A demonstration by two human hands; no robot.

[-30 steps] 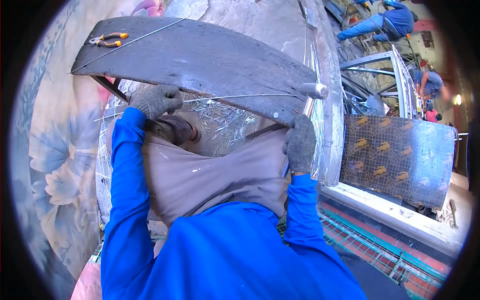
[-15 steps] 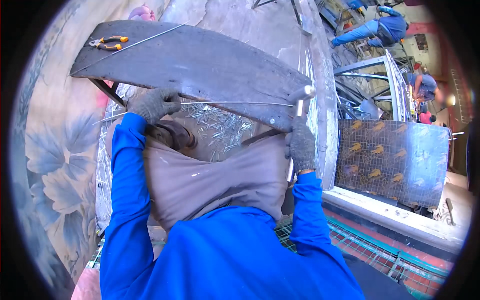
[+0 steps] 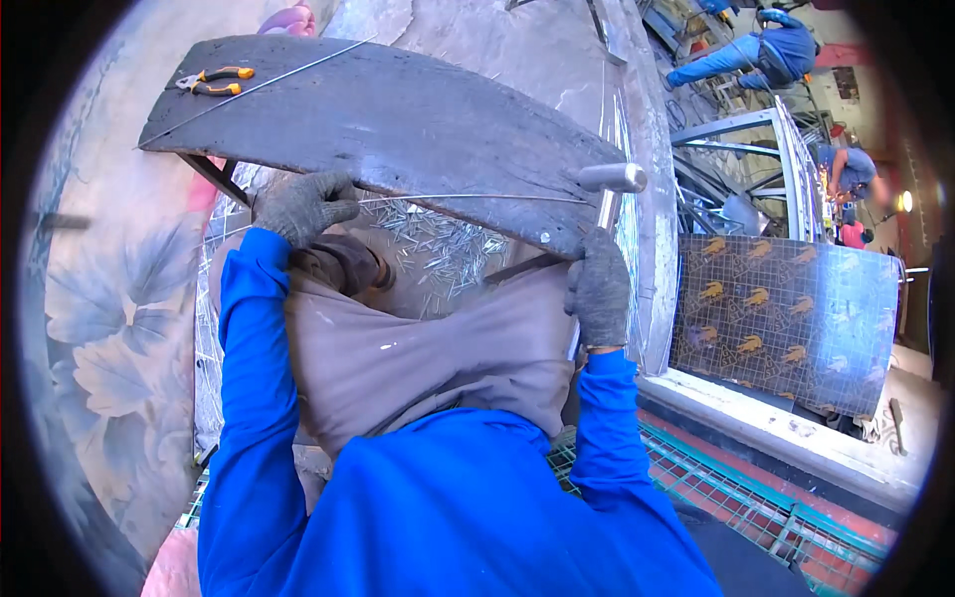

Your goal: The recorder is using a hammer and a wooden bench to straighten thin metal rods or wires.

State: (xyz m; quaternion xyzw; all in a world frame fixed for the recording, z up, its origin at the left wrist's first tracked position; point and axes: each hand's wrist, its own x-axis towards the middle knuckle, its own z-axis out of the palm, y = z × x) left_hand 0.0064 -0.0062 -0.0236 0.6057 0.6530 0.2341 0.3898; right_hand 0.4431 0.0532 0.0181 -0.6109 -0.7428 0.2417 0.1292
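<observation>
My left hand (image 3: pixel 304 210), in a dark grey knit glove, pinches a thin metal rod (image 3: pixel 468 196) by its left part. The rod runs right along the near edge of a dark, worn bench top (image 3: pixel 388 119), its right end lying near that top's right corner. My right hand (image 3: pixel 600 289), gloved alike, is wrapped round the handle of a hammer (image 3: pixel 614 179). The hammer's metal head is above the bench's right end, close to the rod's tip. Pliers (image 3: pixel 214 82) with orange and black handles rest at the bench's far left, beside another thin rod (image 3: pixel 288 76) lying aslant.
Many short cut metal pieces (image 3: pixel 438 244) litter the floor under the bench. Long thin rods lie along a ledge (image 3: pixel 652 199) to the right. Beyond it are a metal frame (image 3: pixel 731 129), a patterned panel (image 3: pixel 786 318) and other people at work, one beside sparks.
The hammer head has shifted slightly up and to the right, with my right hand still round its handle. My left hand keeps its hold on the rod in nearly the same place.
</observation>
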